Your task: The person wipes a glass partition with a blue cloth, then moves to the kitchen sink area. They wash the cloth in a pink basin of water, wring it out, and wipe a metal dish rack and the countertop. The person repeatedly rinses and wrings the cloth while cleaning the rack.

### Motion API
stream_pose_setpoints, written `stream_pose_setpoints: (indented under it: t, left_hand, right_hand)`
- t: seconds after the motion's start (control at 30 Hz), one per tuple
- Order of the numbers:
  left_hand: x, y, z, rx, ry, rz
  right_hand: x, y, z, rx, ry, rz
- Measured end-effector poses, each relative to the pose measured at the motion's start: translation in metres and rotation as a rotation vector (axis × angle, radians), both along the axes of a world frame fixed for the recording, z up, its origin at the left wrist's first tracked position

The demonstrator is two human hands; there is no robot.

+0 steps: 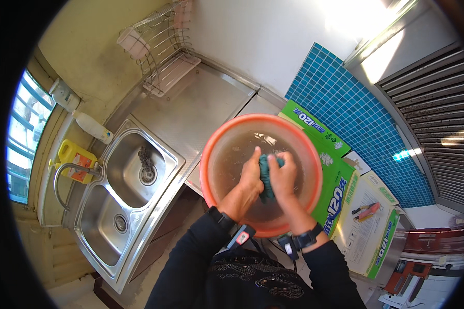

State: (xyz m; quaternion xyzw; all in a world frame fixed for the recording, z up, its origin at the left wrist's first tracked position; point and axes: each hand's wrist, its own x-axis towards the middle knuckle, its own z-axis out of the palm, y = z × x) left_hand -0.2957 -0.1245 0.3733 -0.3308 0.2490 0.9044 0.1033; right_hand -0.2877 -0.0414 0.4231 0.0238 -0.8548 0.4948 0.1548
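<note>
Both my hands are closed around a bunched teal cloth (267, 178) above murky water (232, 154). My left hand (251, 172) grips its left side with the thumb pointing up. On the other side, my right hand (284, 174) has its fingers curled over the top of the fabric. The water fills a round orange-red plastic basin (205, 170) right in front of me. Parts of the cloth are hidden by my fingers and palms. Black devices are strapped to both wrists.
Left stands a double-bowl stainless steel sink (178, 161) with a curved faucet (58, 181) and a dark scourer (145, 158). A yellow jug (77, 160) and a white bottle (92, 126) are behind it. A wire dish rack (158, 46) is at the back. Green printed cardboard (334, 170) lies right of the basin.
</note>
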Motion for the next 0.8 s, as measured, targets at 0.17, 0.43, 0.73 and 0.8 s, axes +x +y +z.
stream_pose_setpoints:
  t: [0.17, 0.43, 0.73, 0.8]
  left_hand:
    - [0.009, -0.009, -0.002, -0.11, 0.103, -0.11]
    - [0.017, -0.019, 0.027, 0.293, 0.122, -0.107]
    - [0.016, -0.051, 0.03, -0.079, 0.328, -0.203]
    - [0.013, -0.044, 0.034, -0.072, 0.352, -0.152]
  right_hand:
    - [0.02, -0.012, -0.007, 0.088, 0.079, 0.085]
    - [-0.05, 0.053, -0.045, -0.108, -0.377, -0.032]
    - [-0.04, 0.082, -0.001, -0.563, -0.811, 0.573]
    - [-0.043, 0.081, -0.006, -0.582, -0.79, 0.546]
